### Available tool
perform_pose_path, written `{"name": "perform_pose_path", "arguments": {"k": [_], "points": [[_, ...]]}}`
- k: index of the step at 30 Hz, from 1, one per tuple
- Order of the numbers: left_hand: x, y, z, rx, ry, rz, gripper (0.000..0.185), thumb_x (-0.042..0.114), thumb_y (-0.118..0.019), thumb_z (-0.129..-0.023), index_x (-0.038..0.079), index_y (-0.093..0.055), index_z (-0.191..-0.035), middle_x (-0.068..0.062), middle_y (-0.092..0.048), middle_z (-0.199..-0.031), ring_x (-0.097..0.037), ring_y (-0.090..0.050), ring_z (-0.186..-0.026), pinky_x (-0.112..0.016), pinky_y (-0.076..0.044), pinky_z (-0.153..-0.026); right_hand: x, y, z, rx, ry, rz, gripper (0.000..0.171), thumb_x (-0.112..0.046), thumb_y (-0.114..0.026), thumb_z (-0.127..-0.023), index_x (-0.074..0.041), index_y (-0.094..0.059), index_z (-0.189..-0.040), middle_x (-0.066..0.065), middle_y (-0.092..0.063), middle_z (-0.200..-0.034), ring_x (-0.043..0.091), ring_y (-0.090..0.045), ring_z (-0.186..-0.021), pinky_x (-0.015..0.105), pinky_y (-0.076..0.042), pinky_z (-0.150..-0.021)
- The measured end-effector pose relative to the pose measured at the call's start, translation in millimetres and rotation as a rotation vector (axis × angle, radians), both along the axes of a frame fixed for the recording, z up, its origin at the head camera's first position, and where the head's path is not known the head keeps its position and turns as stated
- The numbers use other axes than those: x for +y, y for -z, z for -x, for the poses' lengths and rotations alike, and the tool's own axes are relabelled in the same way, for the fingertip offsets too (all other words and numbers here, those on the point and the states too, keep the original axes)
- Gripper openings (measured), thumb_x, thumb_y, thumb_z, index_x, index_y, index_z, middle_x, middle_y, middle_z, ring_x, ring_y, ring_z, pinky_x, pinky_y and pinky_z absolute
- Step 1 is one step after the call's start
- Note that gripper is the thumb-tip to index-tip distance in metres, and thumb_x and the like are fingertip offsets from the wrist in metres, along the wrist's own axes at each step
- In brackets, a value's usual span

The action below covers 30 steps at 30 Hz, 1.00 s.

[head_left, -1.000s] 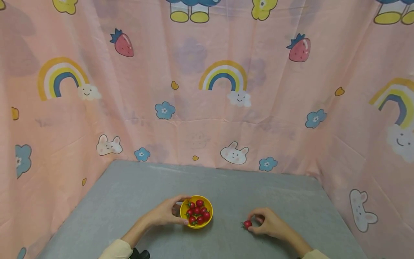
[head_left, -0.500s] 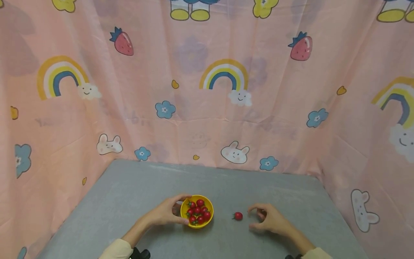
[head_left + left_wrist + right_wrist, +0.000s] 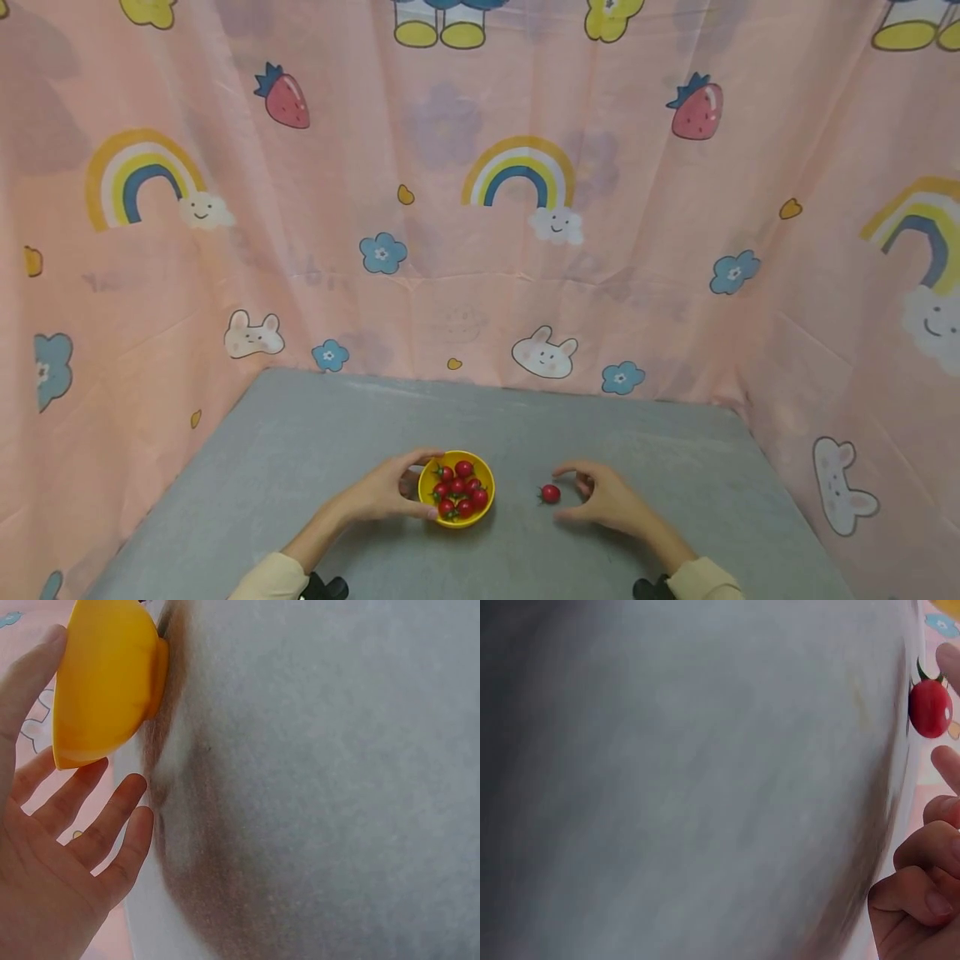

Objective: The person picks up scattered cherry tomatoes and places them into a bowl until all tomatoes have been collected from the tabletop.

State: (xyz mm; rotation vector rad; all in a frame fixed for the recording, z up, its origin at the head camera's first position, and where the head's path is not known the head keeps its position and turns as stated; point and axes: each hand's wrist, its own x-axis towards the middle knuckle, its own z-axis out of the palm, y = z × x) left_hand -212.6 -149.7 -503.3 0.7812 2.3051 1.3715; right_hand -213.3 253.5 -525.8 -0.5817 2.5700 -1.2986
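A yellow bowl (image 3: 467,522) with several red cherry tomatoes (image 3: 459,489) stands on the grey table (image 3: 315,433) near its front edge. My left hand (image 3: 382,496) holds the bowl from the left, with a finger over the far rim and the thumb at the near rim. In the left wrist view, the bowl (image 3: 105,682) sits between the thumb and spread fingers (image 3: 97,817). A single cherry tomato (image 3: 551,493) lies on the table right of the bowl. My right hand (image 3: 603,500) is cupped just right of it, not gripping it. The right wrist view shows the tomato (image 3: 930,709) beside curled fingers (image 3: 922,892).
Pink curtains printed with rainbows, rabbits and strawberries (image 3: 525,250) hang close behind the table and along both sides. The grey tabletop stretches back to the curtain behind the bowl. Cream sleeves (image 3: 273,579) show at the bottom edge.
A second ago my right hand pinched the single tomato. It let go, the tomato rolled left and slightly away, and the hand followed it. The left hand and bowl stayed put.
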Motion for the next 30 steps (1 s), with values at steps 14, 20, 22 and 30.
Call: {"name": "perform_pose_path", "arguments": {"k": [14,20,22,30], "points": [[-0.2,-1.3,-0.5,-0.006,-0.003,0.015,0.074,0.021,-0.085,-0.086,0.011,-0.047,-0.149,-0.01,-0.053,-0.144,-0.025,-0.063,-0.112,-0.03,-0.055,-0.086,-15.5,-0.3,11.3,0.057,-0.041,-0.039,0.02,-0.017,-0.089,-0.078,-0.019,-0.076,-0.093,-0.003,-0.051,-0.072,0.011,-0.046,-0.067,0.027,-0.036,-0.059],[-0.5,-2.8,-1.0,-0.003,-0.01,0.023,0.075,0.022,-0.085,-0.086,0.011,-0.047,-0.149,-0.01,-0.053,-0.144,-0.024,-0.064,-0.111,-0.031,-0.055,-0.086,-17.8,-4.3,14.2,0.053,-0.039,-0.04,0.019,-0.018,-0.088,-0.079,-0.018,-0.075,-0.094,-0.002,-0.051,-0.073,0.014,-0.047,-0.069,0.028,-0.036,-0.06],[-0.3,-3.3,-1.4,0.001,-0.013,0.029,0.075,0.023,-0.085,-0.086,0.012,-0.047,-0.15,-0.009,-0.053,-0.143,-0.024,-0.064,-0.111,-0.032,-0.055,-0.086,-19.4,-5.7,15.4,0.058,-0.036,-0.048,0.019,-0.019,-0.088,-0.08,-0.018,-0.076,-0.094,-0.003,-0.051,-0.072,0.014,-0.048,-0.069,0.028,-0.036,-0.06],[-0.5,-2.0,-1.0,-0.007,-0.018,0.031,0.076,0.023,-0.085,-0.086,0.012,-0.047,-0.15,-0.009,-0.053,-0.144,-0.024,-0.063,-0.112,-0.036,-0.055,-0.087,-29.7,-13.1,18.1,0.052,-0.01,-0.018,0.017,-0.022,-0.088,-0.081,-0.021,-0.076,-0.095,-0.001,-0.051,-0.072,0.016,-0.049,-0.071,0.027,-0.037,-0.06]]}}
